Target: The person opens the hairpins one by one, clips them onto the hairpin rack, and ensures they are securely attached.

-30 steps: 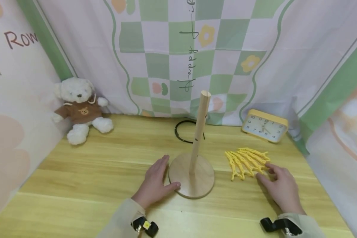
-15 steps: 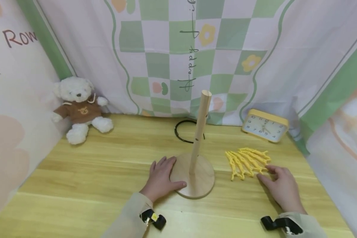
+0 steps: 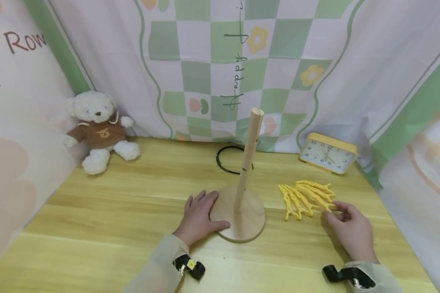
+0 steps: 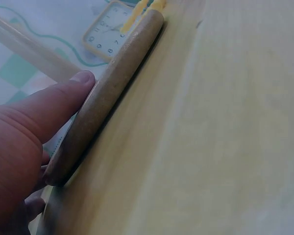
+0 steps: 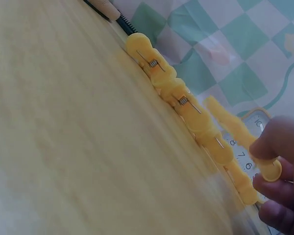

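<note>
In the head view, my left hand (image 3: pixel 199 217) rests at the left edge of a round wooden base (image 3: pixel 254 226) with an upright wooden post (image 3: pixel 248 156). Its thumb lies on top of the base and its fingers stretch along the rim, as the left wrist view partly shows. On the right, my right hand (image 3: pixel 352 230) pinches the near end of one yellow clothespin (image 5: pixel 240 129) between thumb and fingers. That clothespin is tilted up over several other yellow clothespins (image 3: pixel 295 199), which lie side by side on the table; their metal springs show in the right wrist view.
A black ring-shaped band or cord (image 3: pixel 223 169) lies behind the post, which hides part of it. A yellow-framed clock (image 3: pixel 328 154) stands at the back right. A white teddy bear (image 3: pixel 102 136) sits at the back left. Printed curtains enclose the wooden table (image 3: pixel 113 228).
My left hand has moved right, with its thumb farther onto the base. My right hand has taken hold of the nearest clothespin and raised it slightly from the others.
</note>
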A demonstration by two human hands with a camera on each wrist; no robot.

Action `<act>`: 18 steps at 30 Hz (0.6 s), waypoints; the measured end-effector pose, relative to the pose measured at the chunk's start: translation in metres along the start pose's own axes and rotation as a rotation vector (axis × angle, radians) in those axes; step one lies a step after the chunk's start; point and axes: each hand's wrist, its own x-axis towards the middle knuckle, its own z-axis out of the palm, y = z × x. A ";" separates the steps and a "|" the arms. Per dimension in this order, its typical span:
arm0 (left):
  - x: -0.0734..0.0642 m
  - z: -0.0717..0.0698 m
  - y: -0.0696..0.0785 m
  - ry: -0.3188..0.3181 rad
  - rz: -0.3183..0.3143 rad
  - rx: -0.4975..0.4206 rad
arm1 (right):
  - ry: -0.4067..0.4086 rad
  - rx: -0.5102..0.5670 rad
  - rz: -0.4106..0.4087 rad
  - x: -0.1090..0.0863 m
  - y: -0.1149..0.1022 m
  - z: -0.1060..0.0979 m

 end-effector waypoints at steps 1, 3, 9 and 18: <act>0.000 0.000 0.000 -0.001 0.000 0.001 | 0.006 0.012 -0.011 -0.001 -0.001 0.000; 0.000 0.000 0.000 -0.001 0.000 0.002 | 0.013 0.029 -0.037 -0.002 -0.003 0.001; -0.001 -0.001 -0.001 -0.011 -0.002 0.004 | 0.003 0.065 -0.126 -0.006 -0.014 0.006; 0.000 0.000 -0.003 -0.019 0.001 0.001 | 0.004 0.059 -0.272 -0.016 -0.030 0.012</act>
